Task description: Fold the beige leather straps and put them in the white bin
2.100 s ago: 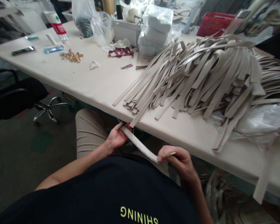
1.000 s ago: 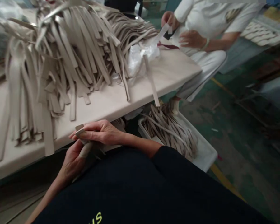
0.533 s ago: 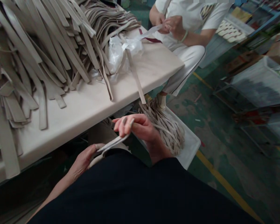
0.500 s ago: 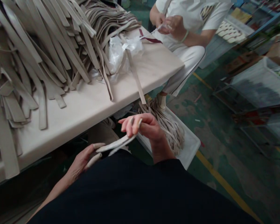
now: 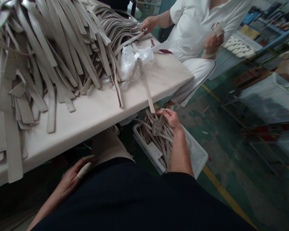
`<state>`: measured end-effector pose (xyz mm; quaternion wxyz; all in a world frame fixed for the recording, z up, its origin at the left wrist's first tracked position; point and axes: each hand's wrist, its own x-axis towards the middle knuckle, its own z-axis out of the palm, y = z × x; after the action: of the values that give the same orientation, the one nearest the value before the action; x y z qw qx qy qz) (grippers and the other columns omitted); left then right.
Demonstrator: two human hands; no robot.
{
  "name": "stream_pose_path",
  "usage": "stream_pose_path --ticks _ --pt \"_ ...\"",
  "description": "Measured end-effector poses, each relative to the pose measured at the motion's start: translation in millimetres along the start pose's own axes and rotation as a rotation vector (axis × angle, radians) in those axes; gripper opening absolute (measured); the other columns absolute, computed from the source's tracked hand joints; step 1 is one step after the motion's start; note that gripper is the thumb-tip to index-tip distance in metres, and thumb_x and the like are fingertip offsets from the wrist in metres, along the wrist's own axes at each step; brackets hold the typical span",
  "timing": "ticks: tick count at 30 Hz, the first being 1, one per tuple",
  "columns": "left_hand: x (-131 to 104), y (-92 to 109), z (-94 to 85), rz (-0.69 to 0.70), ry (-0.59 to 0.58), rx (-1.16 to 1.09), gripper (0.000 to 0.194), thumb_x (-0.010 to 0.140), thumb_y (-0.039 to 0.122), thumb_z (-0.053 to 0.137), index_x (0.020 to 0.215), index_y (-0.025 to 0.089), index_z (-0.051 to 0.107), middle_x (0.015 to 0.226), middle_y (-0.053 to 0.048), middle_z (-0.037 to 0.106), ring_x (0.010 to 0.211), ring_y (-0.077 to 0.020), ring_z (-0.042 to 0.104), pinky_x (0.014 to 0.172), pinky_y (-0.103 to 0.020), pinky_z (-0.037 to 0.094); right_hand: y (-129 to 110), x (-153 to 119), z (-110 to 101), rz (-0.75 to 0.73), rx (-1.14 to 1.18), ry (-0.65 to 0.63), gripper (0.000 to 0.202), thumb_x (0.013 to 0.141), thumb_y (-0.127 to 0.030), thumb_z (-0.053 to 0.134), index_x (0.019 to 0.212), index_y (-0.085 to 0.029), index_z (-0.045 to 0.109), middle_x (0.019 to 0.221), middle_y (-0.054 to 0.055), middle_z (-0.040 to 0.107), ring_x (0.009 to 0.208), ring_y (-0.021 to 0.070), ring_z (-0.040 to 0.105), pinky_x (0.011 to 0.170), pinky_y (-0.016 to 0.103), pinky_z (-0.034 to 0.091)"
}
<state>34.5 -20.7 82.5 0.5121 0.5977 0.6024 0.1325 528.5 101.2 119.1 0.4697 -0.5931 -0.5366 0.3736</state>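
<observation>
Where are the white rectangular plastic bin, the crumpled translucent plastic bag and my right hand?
White bin (image 5: 198,156), head view: bare right part.
Translucent bag (image 5: 128,61), head view: crumpled left half.
Right hand (image 5: 172,119), head view: its middle.

Dark short-sleeved shirt (image 5: 115,199), tan trousers (image 5: 108,146), left hand (image 5: 71,178) — pale finger covers (image 5: 83,170)

Open room rightward over the white bin (image 5: 197,155), overhanging strip (image 5: 146,88) and table edge (image 5: 98,122) leftward
</observation>
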Motion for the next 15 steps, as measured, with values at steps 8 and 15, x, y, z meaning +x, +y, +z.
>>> stream_pose_path --ticks 8,15 --pt "3 -2 4.6 0.009 -0.034 -0.068 0.052 0.081 0.064 0.059 0.113 0.026 0.074 0.121 -0.009 0.074 0.117 -0.0323 0.067 0.107 -0.043 0.05 51 -5 -35 0.173 -0.112 0.312 0.046 0.081 -0.061 0.067 0.078 -0.015 0.069 0.103 0.013 0.074 0.101 0.0258 0.063 0.094 0.039 0.048" --pt "4 -6 3.1 0.029 -0.05 -0.084 0.05 0.077 0.064 0.064 0.108 0.026 0.076 0.119 -0.01 0.075 0.114 -0.0337 0.069 0.102 -0.043 0.053 69 -95 -58 0.269 -0.139 0.556 0.033 0.102 -0.047 0.056 0.103 -0.015 0.064 0.096 0.005 0.065 0.078 0.0149 0.063 0.072 0.031 0.056"
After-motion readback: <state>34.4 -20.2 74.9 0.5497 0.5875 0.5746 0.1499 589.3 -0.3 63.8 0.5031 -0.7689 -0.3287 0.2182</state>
